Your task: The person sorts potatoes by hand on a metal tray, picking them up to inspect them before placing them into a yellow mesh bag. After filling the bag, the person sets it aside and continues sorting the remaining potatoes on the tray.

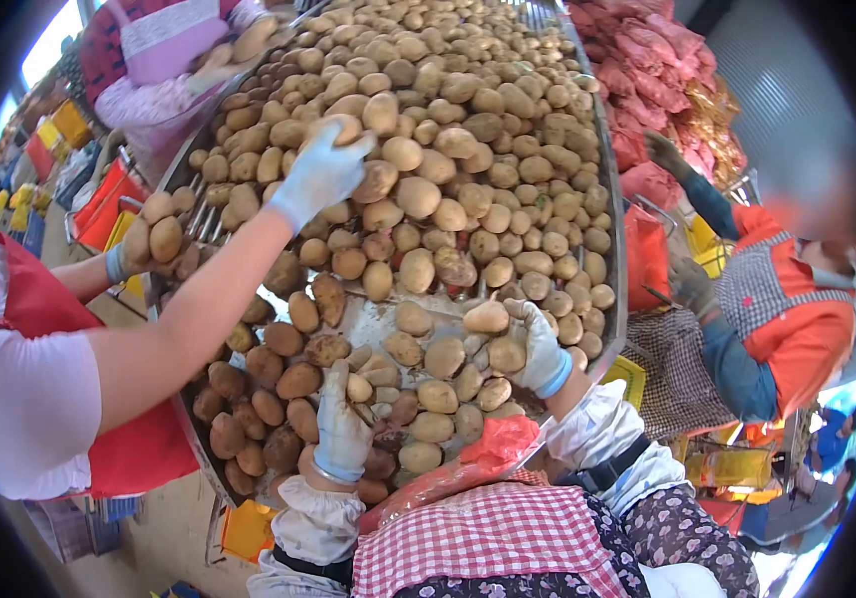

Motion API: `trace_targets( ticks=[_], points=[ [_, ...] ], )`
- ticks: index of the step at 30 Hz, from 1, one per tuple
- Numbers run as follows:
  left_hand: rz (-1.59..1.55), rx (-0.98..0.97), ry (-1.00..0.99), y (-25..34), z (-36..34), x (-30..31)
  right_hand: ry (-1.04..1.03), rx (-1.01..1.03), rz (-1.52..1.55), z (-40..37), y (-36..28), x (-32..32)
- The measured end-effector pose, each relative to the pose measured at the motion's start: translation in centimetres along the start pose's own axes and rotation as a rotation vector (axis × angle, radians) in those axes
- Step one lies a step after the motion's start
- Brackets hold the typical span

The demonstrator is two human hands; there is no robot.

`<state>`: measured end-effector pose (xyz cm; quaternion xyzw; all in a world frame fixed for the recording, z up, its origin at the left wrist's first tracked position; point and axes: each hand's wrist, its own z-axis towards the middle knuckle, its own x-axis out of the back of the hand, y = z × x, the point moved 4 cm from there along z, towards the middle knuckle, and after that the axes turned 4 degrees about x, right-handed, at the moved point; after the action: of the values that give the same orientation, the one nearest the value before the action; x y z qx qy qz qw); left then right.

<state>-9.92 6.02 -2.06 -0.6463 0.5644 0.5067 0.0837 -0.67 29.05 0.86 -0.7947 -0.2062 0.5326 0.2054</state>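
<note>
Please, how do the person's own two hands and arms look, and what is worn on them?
Both the left hand and the right hand wear pale whitish knit gloves with light blue cuffs. Over each forearm sits a loose white cloth oversleeve, gathered at the wrist and held by a dark band. Under it on the right arm shows a dark flower-print sleeve.

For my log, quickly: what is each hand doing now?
Left hand: open, resting on the potato pile.
Right hand: fingers closed on a potato.
</note>
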Motion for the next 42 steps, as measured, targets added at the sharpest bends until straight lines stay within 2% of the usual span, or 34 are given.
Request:
trace_targets(
  ticks=[2, 4, 6, 7, 8, 10, 11, 12, 14, 16, 18, 19, 20, 22, 24, 26, 27, 30, 31, 32, 34, 35, 36, 38, 39, 40, 42],
  points=[
    [0.115, -0.02, -0.086, 0.1, 0.0, -2.8, 0.003, 0.038, 0.008, -1.8, 1.1, -0.7],
    [0.151, 0.04, -0.094, -0.4, -0.7, -6.0, 0.086, 0.061, 0.02, -3.3, 1.5, -2.2],
    [0.199, 0.085, -0.176, -1.8, -0.6, -7.2, 0.049, 0.115, -0.167, -4.1, 1.9, -2.7],
    [0.281, 0.022, -0.27, -2.5, -0.4, -7.4, 0.043, 0.166, -0.262, -5.3, 1.7, -3.3],
    [0.289, 0.022, -0.278, -3.1, -0.2, -7.5, 0.042, 0.177, -0.26, -6.1, 1.8, -4.0],
    [0.695, -0.256, -0.361, -2.7, -0.8, -9.6, 0.022, 0.32, -0.527, -7.1, 1.6, -4.9],
    [0.673, -0.05, -0.355, -3.1, -1.3, -9.7, -0.059, 0.276, -0.651, -7.3, 2.0, -3.4],
    [0.683, -0.053, -0.351, -3.1, -1.5, -9.8, -0.067, 0.28, -0.643, -7.9, 1.8, -3.7],
    [0.669, 0.117, -0.303, -4.0, -1.8, -9.8, -0.059, 0.307, -0.749, -9.2, 1.0, -4.7],
    [0.692, 0.031, -0.286, -4.8, -1.7, -9.7, -0.027, 0.286, -0.773, -9.5, 0.1, -3.7],
    [0.968, -0.486, -0.265, -4.5, -2.4, -10.4, -0.056, 0.244, -0.654, -9.8, 0.0, -3.6],
    [0.922, -0.52, -0.213, -5.0, -2.5, -10.4, -0.071, 0.317, -0.815, -9.6, 0.3, -3.4],
    [0.933, -0.519, -0.211, -5.2, -2.4, -10.3, -0.074, 0.32, -0.805, -9.5, 0.2, -3.4],
    [1.314, -0.98, -0.244, -4.6, -3.7, -11.9, -0.011, 0.498, -1.25, -9.5, -0.7, -4.0],
    [1.338, -1.013, -0.221, -4.7, -3.5, -12.5, 0.012, 0.494, -1.34, -10.0, -1.6, -4.9],
    [1.123, -0.6, -0.271, -5.1, -3.3, -12.8, 0.029, 0.448, -1.058, -9.9, -1.3, -4.9],
    [1.295, -0.593, -0.285, -4.6, -4.0, -13.9, 0.105, 0.444, -0.674, -9.2, -0.1, -3.1],
    [1.266, -0.695, -0.278, -4.7, -3.8, -13.9, 0.072, 0.491, -0.793, -8.7, -0.5, -2.3],
    [1.245, -0.591, -0.236, -4.5, -3.8, -13.8, 0.091, 0.486, -0.857, -8.6, -0.7, -2.5],
    [1.243, -0.588, -0.237, -4.8, -3.7, -13.7, 0.094, 0.483, -0.858, -8.5, -0.5, -2.6],
    [0.772, -0.36, -0.22, -5.5, -2.9, -13.0, 0.147, 0.392, -0.836, -8.0, -0.4, -2.5],
    [0.643, -0.248, -0.195, -6.3, -2.4, -12.5, 0.192, 0.348, -0.866, -7.8, 0.3, -1.8],
    [0.642, -0.248, -0.204, -6.3, -2.1, -12.5, 0.197, 0.355, -0.869, -7.7, 0.3, -1.7],
    [0.328, 0.082, -0.184, -7.1, -1.4, -12.0, 0.31, 0.416, -1.261, -7.7, -0.1, -1.8],
    [0.203, 0.139, -0.248, -7.4, -1.2, -12.5, 0.294, 0.468, -1.342, -7.4, -0.6, -1.6],
    [0.203, 0.148, -0.249, -7.4, -1.1, -12.6, 0.303, 0.464, -1.34, -7.6, -0.8, -1.3],
    [0.255, 0.217, -0.201, -7.3, -0.9, -12.5, 0.302, 0.249, -1.067, -7.6, -0.9, -0.5]
  ],
)
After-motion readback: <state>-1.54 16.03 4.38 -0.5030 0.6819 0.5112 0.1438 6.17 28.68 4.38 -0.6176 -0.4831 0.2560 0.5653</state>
